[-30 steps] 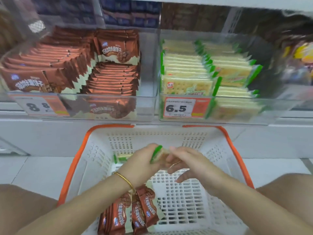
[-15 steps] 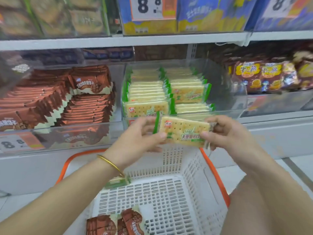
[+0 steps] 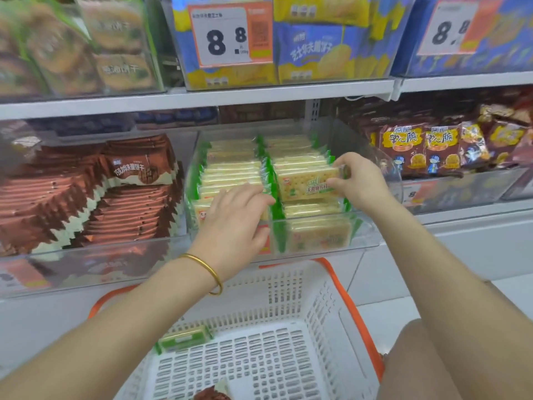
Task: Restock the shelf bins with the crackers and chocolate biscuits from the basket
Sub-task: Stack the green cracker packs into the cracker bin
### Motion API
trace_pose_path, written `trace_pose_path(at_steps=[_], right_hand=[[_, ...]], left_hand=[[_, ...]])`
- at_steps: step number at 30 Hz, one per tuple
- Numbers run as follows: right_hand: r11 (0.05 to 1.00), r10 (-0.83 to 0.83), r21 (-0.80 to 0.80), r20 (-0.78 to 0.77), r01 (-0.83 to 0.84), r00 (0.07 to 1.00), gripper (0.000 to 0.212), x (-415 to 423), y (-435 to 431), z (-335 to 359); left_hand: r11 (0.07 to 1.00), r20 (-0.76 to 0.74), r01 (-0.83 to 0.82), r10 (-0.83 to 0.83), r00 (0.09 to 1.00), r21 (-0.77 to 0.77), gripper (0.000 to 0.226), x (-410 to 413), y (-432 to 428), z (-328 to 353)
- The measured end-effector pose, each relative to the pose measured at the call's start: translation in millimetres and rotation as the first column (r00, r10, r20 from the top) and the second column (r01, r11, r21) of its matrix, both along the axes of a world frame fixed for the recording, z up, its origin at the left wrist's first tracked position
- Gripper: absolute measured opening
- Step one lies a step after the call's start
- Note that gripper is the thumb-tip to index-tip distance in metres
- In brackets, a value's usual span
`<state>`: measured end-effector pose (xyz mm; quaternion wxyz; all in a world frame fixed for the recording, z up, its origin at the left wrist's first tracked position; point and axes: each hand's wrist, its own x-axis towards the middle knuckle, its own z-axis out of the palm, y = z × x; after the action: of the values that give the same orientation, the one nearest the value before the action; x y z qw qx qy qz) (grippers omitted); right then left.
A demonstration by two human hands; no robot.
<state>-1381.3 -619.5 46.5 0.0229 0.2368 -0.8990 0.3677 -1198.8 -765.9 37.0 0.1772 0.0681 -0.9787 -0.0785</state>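
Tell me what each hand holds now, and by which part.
The right hand pinches the green-edged clear plastic cracker packet by its right end. The left hand holds nothing; its straight fingers lie by the packet's left end.

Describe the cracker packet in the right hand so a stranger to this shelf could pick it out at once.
Find the clear bin of green-edged crackers on the lower shelf, between the brown chocolate biscuits and the maroon snack bags. In its right-hand row, the cracker packet lies topmost, printed face showing. Unlike its neighbours, it is pinched at one end by the right hand.
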Motion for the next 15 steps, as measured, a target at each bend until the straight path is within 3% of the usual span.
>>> trace_pose_path(at_steps=[9, 15], right_hand=[[0.99, -0.099, -0.08, 0.174, 0.114, 0.98, 0.051, -7.3, -20.3, -4.2], [0.979, -0.192, -0.063, 0.051, 0.195, 0.98, 0.057, 5.0, -15.4, -0.4]], left_hand=[[1.0, 0.001, 0.024, -0.024, 1.0, -0.004, 0.045, 0.1, -3.1, -4.5], [0.994, -0.135, 0.111, -0.113, 0.984, -0.027, 0.035, 12.7, -7.9, -10.6]])
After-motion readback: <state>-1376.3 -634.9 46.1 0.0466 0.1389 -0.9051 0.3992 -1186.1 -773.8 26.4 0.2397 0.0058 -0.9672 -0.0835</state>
